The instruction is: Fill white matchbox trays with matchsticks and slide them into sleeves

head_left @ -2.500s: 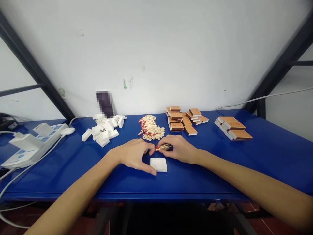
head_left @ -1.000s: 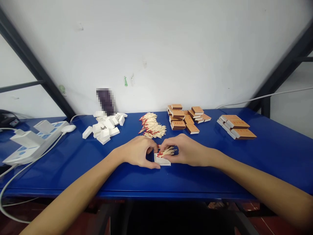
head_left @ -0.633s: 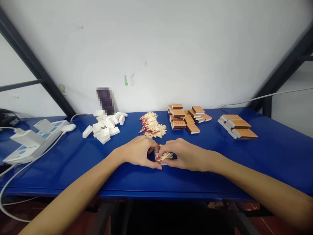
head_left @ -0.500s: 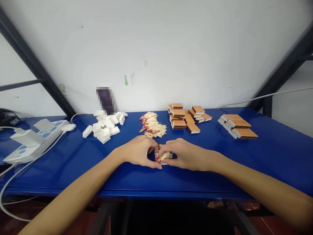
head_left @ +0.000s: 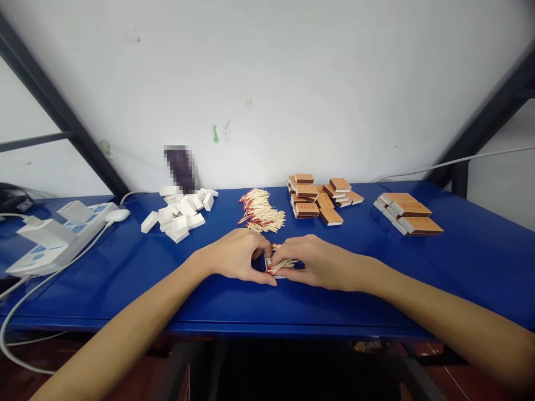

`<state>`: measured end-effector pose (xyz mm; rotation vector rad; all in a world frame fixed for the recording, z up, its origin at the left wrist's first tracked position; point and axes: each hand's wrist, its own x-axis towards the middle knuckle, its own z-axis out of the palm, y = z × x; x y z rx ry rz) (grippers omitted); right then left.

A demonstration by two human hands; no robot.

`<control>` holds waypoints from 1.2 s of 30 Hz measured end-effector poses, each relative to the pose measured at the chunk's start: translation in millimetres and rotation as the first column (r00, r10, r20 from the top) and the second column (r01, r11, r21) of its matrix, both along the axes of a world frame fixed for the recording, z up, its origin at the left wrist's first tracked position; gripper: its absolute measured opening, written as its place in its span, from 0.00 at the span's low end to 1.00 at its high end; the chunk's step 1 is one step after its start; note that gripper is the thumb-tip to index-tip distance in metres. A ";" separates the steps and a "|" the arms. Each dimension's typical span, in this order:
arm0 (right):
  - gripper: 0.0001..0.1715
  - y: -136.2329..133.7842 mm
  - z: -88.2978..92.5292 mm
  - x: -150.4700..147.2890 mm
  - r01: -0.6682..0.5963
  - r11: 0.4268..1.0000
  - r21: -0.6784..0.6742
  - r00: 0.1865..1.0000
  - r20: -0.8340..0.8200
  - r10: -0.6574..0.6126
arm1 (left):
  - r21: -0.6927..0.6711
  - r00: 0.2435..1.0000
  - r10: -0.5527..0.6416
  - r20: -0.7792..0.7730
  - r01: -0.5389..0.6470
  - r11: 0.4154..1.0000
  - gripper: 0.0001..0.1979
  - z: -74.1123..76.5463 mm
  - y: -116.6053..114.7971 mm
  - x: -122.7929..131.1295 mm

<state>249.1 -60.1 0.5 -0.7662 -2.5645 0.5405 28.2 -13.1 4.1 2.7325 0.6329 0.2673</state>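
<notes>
A small white matchbox tray (head_left: 268, 262) lies on the blue table in front of me. My left hand (head_left: 242, 257) grips it from the left, thumb at the near side and fingers at the far side. Red-tipped matches (head_left: 282, 267) lie in and over the tray, some at a slant. My right hand (head_left: 314, 262) pinches a bunch of these matches at the tray, red heads toward the left. Part of the tray is hidden under the right fingers. Just beyond the hands is a loose pile of matches (head_left: 263, 210).
White matchbox trays (head_left: 179, 225) are heaped at the left. Orange-brown matchbox sleeves (head_left: 307, 210) are piled behind my right hand, and several matchboxes (head_left: 412, 208) sit in rows farther right. A power strip (head_left: 79, 236) with plugs and a white cable occupies the far left.
My right fingers have shifted slightly on the matches, and a few matches lie at a different angle. My left hand stays on the tray.
</notes>
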 end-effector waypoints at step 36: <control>0.04 6.4 1.8 16.4 0.067 0.994 -0.087 0.998 0.015 -0.066 | -0.129 0.999 0.030 0.030 -0.025 0.991 0.13 3.1 -2.0 -0.5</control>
